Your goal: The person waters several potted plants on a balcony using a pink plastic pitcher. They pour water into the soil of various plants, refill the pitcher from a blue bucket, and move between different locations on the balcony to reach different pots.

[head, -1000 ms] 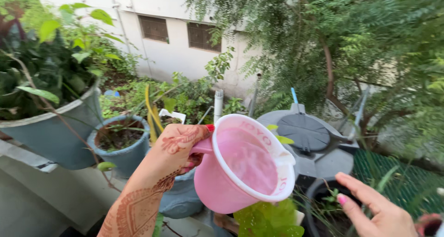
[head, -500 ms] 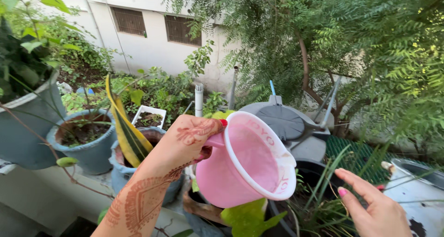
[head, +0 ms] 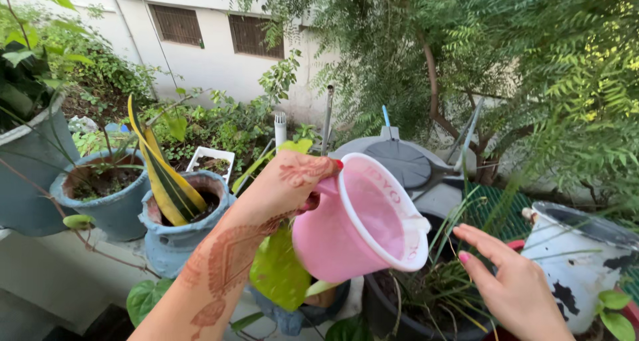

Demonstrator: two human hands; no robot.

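Honestly, pretty tippy setup: left hand (head: 283, 184) clamped on the handle of the pink mug (head: 363, 221), tilted over the black pot (head: 393, 311) just below. Right hand (head: 516, 288) open, empty, beside it. Could easily splash past the rim if tipped further.

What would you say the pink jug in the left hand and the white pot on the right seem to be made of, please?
Pink spouted jug: probably plastic; thin, slightly translucent wall, smooth moulded rim, held by the left hand.
White chipped pot: possibly enamelled or painted metal; dark patches show where the coating has flaked.
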